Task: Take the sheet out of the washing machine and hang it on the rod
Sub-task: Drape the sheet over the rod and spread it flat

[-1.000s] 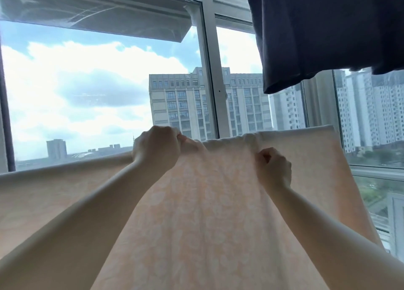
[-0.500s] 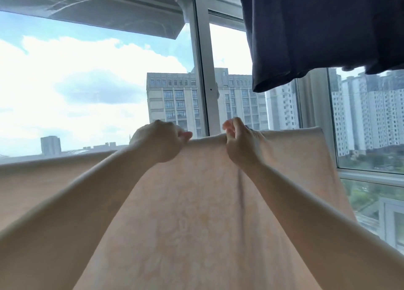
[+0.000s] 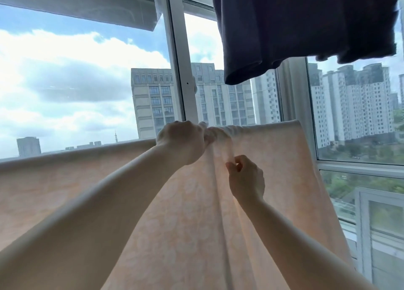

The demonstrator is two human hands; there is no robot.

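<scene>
The peach patterned sheet is shown already draped over the rod, which is hidden beneath the fold along the top edge running from the left edge of the frame to the right of centre. The left hand, at centre frame, is closed over a bunched ridge of cloth on the top edge. The right hand, just below and right of it, is seen pinching a vertical pleat between thumb and fingers.

Compared with half a second earlier, the right hand has been lowered from the top edge, where it was gripped beside the left hand, to a point on the hanging face; the left hand has been kept at the top. A gathered fold is now visible between the two hands.

The change is judged to mark the smoothing stage: the sheet is hung, and the remaining bunching is probably to be pulled flat. A dark garment is hung at upper right, well apart from the sheet, before the window frame.
</scene>
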